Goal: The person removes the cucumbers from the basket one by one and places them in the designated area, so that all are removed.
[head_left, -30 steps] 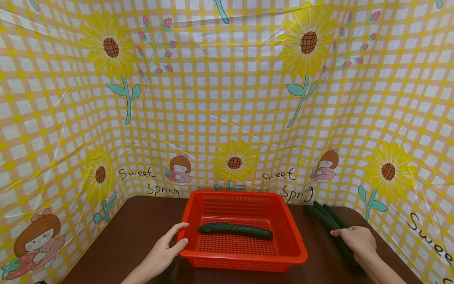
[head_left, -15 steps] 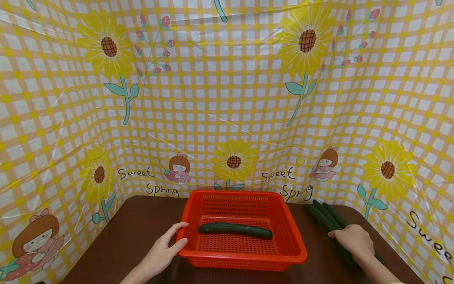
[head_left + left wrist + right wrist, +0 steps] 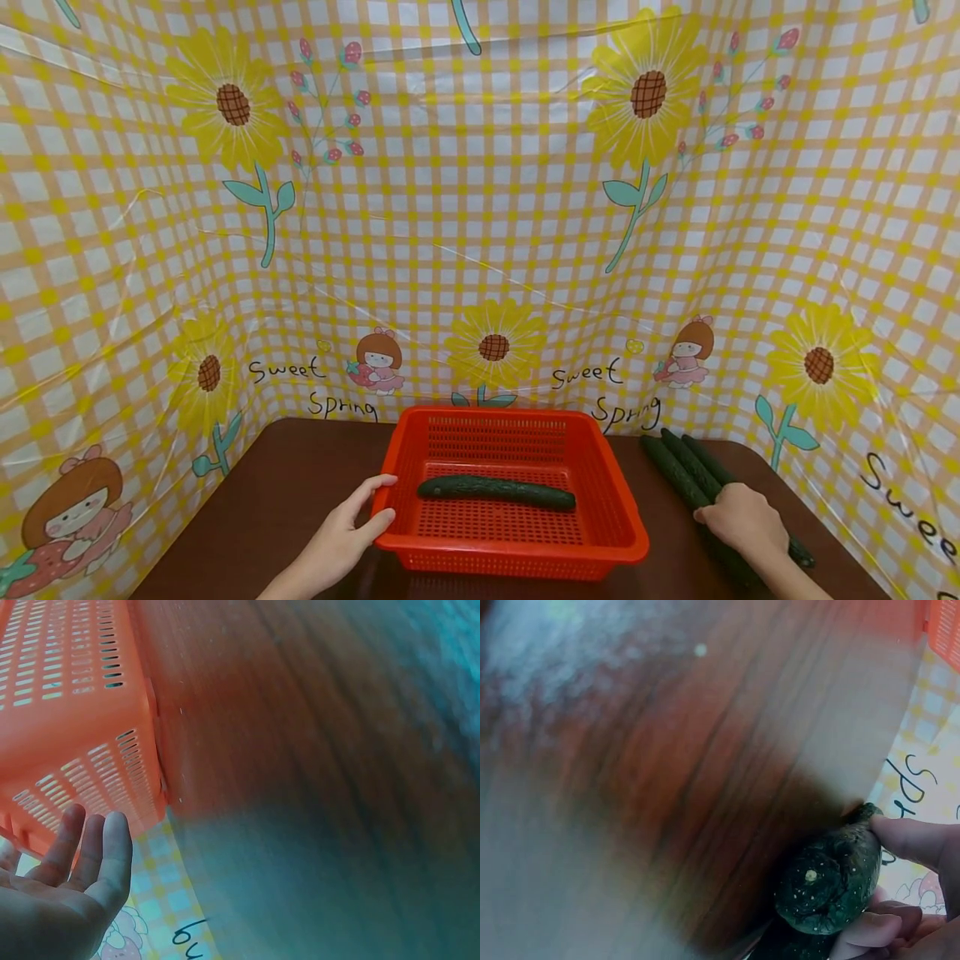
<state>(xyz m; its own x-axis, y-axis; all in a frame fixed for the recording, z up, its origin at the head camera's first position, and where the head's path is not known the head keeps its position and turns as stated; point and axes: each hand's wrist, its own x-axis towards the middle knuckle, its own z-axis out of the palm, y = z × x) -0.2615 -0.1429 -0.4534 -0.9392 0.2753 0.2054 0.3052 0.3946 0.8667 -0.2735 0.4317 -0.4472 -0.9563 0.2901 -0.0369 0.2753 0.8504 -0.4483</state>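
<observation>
Head view: left hand (image 3: pixel 339 532) touches the red basket (image 3: pixel 517 547), fingers (image 3: pixel 367 490) spread; right hand (image 3: pixel 745 521) pinches a cucumber (image 3: pixel 832 881).

Looked forward and down from the head, well back, over the slotted red plastic basket (image 3: pixel 517 550) and dark brown wooden desk (image 3: pixel 322 467). Faced the basket's outer wall, tilted and near, from the left wrist. Faced a bumpy dark-green cucumber (image 3: pixel 829 889) end-on, close, from the right. Caught the basket in all three.

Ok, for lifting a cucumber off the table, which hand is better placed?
Probably the right hand: it holds one of the cucumbers lying right of the red basket, while the left hand touches the basket's left rim.
</observation>
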